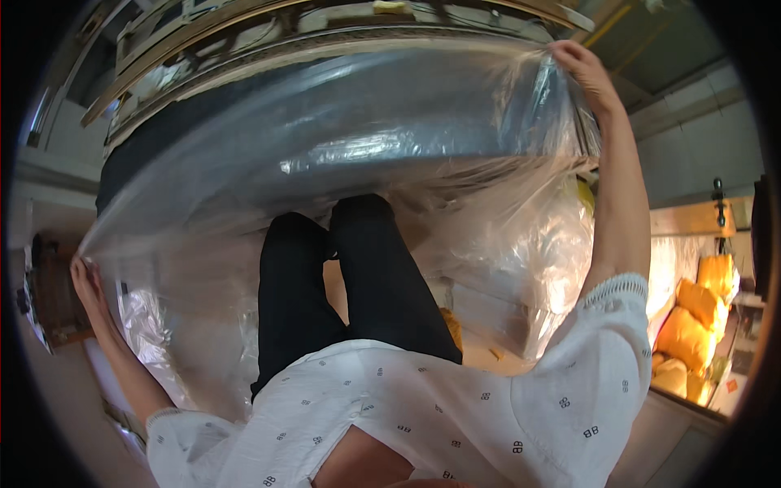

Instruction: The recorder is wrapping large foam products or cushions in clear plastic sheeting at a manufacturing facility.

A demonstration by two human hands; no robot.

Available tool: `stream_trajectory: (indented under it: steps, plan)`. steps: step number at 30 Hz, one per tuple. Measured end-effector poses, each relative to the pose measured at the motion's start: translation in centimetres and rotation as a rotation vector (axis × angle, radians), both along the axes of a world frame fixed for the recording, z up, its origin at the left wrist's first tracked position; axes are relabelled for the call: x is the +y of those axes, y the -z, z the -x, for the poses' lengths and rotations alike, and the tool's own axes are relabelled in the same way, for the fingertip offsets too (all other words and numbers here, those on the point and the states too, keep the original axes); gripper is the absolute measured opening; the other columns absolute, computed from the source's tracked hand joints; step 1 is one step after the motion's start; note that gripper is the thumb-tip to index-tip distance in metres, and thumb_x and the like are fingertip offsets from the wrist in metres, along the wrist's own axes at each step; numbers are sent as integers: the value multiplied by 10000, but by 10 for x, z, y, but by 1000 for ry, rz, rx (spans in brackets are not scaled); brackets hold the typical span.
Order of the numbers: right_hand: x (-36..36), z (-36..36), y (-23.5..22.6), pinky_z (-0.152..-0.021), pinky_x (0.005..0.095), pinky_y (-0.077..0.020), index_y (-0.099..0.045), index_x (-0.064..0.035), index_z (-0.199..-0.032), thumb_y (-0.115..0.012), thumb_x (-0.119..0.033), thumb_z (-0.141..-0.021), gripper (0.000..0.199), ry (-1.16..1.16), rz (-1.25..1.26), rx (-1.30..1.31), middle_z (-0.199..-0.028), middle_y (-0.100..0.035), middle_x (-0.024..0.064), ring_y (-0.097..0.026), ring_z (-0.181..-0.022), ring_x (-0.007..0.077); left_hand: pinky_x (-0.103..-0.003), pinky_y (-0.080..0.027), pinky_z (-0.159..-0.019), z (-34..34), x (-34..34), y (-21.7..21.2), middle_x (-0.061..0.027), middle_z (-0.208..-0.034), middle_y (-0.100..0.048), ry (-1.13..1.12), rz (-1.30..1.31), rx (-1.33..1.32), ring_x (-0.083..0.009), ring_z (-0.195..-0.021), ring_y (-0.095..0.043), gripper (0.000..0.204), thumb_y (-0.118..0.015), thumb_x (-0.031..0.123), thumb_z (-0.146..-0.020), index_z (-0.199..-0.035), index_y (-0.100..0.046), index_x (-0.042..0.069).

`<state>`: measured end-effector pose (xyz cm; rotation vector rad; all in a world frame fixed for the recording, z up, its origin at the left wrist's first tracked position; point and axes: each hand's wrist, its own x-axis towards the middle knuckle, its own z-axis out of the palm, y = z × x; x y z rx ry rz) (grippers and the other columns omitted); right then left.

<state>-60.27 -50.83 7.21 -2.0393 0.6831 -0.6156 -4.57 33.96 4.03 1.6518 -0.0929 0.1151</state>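
A wide sheet of clear plastic film (366, 146) stretches between my two arms. It lies over a dark, cloth-like surface (134, 167) and hangs down in loose folds in front of my legs. At the far left, my left hand (87, 283) pinches an edge of the film low down and pulls it taut. My right hand (582, 69) is raised at the far right corner, its fingers closed on the film's upper edge. Creases fan out from that grip. Light glares off the film's middle, partly hiding what is beneath.
A wooden rail (183, 57) runs along the far side behind the dark surface, with a small yellow block (392, 7) beyond it. Several yellow-orange bags (690, 324) are piled at the right. Under the hanging film, pale box-like shapes (488, 313) show near my legs.
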Motion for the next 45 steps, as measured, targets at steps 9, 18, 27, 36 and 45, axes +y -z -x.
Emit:
stream_trajectory:
  steps: [9,18,27,36,45]
  plan:
    - [1,-55,72,-716,232,-432,-591,-14,-943,-596,-196,-848,204,604,410,-86,-816,-602,21,-541,-745,106,-249,-415,-824,-183,-67,38,-12,-981,-640,-67,-614,-414,-116,-910,-555,364,-626,409,-819,-1003,-662,97]
    - [-10,-49,62,-720,227,-415,-628,-2,-905,-617,-205,-821,220,521,257,-157,-824,-612,13,-527,-762,86,-232,-382,-872,-219,-188,47,-16,-1008,-645,-99,-639,-238,-121,-977,-550,486,-651,500,-750,-1041,-671,111]
    - [-22,-55,63,-784,310,-404,-574,-2,-821,-697,-330,-699,371,750,466,-16,-890,-509,116,-495,-811,220,-289,-383,-901,-244,-192,50,-81,-1048,-632,-103,-699,-290,-205,-1013,-555,605,-661,567,-683,-1054,-661,89]
    - [-40,-51,72,-815,373,-385,-510,7,-785,-670,-288,-715,342,844,409,-155,-934,-488,168,-479,-856,297,-349,-361,-926,-309,-143,74,-186,-1123,-581,-242,-736,-341,-306,-1093,-511,651,-555,559,-735,-1072,-612,5]
    - [-17,-42,45,-778,427,-390,-638,2,-887,-499,-414,-836,442,675,292,60,-953,-600,205,-538,-897,365,-327,-370,-908,-288,-151,59,-149,-1079,-605,-1,-1023,-371,-261,-1055,-532,589,-513,538,-815,-1065,-626,17]
